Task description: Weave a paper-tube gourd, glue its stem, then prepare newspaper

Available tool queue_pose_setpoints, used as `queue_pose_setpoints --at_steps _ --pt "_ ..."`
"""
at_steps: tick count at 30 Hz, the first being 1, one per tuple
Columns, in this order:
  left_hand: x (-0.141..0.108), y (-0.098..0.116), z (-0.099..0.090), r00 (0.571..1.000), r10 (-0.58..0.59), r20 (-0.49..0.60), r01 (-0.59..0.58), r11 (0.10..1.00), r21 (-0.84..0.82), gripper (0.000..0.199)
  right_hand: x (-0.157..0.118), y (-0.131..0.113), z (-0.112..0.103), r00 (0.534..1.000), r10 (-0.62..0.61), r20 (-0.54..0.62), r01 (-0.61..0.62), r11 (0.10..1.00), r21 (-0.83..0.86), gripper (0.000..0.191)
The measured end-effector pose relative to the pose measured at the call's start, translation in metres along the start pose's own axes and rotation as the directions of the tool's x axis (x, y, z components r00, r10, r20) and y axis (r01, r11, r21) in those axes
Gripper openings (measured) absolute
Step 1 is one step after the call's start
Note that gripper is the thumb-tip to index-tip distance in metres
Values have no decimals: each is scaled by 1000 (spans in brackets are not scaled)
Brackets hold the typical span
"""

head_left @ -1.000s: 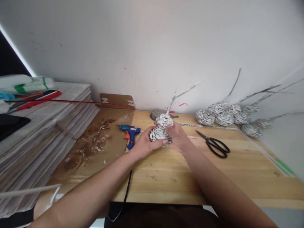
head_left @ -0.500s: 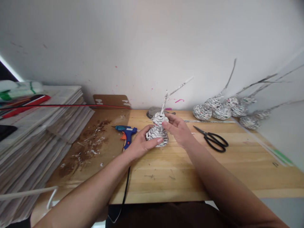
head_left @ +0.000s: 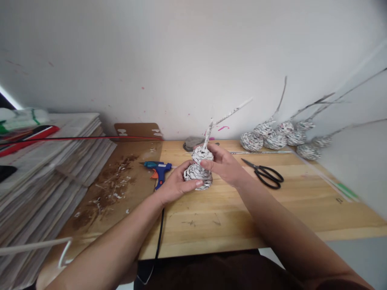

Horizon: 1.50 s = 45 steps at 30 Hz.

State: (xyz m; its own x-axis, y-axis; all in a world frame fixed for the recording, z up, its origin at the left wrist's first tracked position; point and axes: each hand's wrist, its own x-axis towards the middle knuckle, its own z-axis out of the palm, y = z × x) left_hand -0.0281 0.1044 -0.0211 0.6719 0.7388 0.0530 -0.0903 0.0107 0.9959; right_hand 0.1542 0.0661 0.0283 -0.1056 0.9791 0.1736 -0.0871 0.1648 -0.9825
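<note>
Between my hands is a gourd shape woven from rolled newspaper (head_left: 198,172), a small bulb on top of a larger one, with a bent paper stem rising from it. My left hand (head_left: 177,183) cups the lower bulb from the left, thumb across its front. My right hand (head_left: 225,164) holds the upper bulb from the right, thumb on its front and the other fingers partly hidden behind. A blue glue gun (head_left: 160,171) lies just left of my left hand. Black-handled scissors (head_left: 267,174) rest to the right of my right hand.
Several finished-looking paper gourds (head_left: 275,139) with long stems stand by the wall at the back right. Tall newspaper stacks (head_left: 75,161) fill the left. Scraps litter a brown board (head_left: 133,189). A grey object (head_left: 193,143) lies behind the gourd, near a thin paper rod (head_left: 260,152).
The camera view has shifted slightly. My right thumb sits a little lower on the upper bulb, and the gourd remains in both hands.
</note>
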Motion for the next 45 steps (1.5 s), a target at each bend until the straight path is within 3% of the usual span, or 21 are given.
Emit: queue_pose_setpoints --at_steps 5,10,16,20,24,27,29,32,36,39,42,45 --pt "-1 -1 3 1000 -14 -5 14 1000 3 68 -5 1 -4 999 0 37 2 999 -45 39" --pt "-2 -3 5 1000 -13 11 13 999 -31 66 -10 0 -5 1000 -4 18 4 999 -45 48" --pt "-2 -2 5 999 -15 40 18 998 -56 71 -11 -13 -3 985 -82 -150 70 994 -88 31" --pt "-1 -5 6 999 -30 25 32 997 -71 78 -13 -17 -1 987 -45 -152 26 992 -123 31" --pt "-3 -7 4 998 60 37 -56 993 -101 85 -15 -28 -11 991 -63 -118 44 987 -153 33" --pt "-2 -6 -2 993 98 62 -96 995 -33 79 -17 -48 -40 980 -87 -179 42 970 -241 35" --pt "0 -4 -7 997 78 13 -78 996 31 69 -20 -65 -71 955 -86 -286 -29 927 -374 35" --pt "2 -3 -11 996 33 -84 -23 993 117 50 -29 -90 -127 845 -134 -517 -225 789 -572 32" --pt "3 -7 -12 993 4 -119 21 979 203 43 -47 -109 -199 684 -230 -692 -384 693 -610 27" --pt "3 -10 -14 992 -9 -128 46 955 292 44 -62 -112 -239 575 -298 -762 -503 606 -617 25" --pt "3 -10 -17 988 4 -153 55 923 380 44 -71 -106 -268 510 -350 -786 -597 514 -616 22" --pt "4 -10 -19 985 15 -169 59 905 421 46 -73 -94 -286 478 -369 -797 -669 435 -603 22"
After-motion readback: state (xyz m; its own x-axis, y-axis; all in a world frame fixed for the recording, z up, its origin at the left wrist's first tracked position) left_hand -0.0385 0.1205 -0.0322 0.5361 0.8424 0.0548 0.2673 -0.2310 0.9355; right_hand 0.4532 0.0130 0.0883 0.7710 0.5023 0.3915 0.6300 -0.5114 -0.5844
